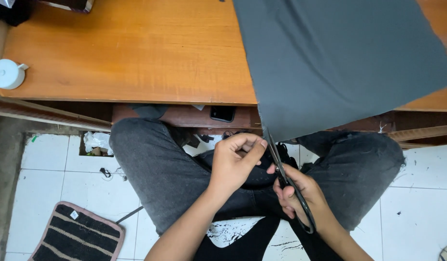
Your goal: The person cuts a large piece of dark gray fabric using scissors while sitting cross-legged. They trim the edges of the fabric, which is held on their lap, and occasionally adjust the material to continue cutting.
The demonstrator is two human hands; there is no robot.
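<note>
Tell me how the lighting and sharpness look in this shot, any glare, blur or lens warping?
Head view: even, soft light, a mild sheen on the wooden table but no harsh glare; the grey fabric, left hand, right hand and scissors are sharp, without motion blur; the table edge bows slightly, suggesting wide-angle distortion.

Bright, even light, soft shadows, sharp focus, slight wide-angle bending at the edges.
</note>
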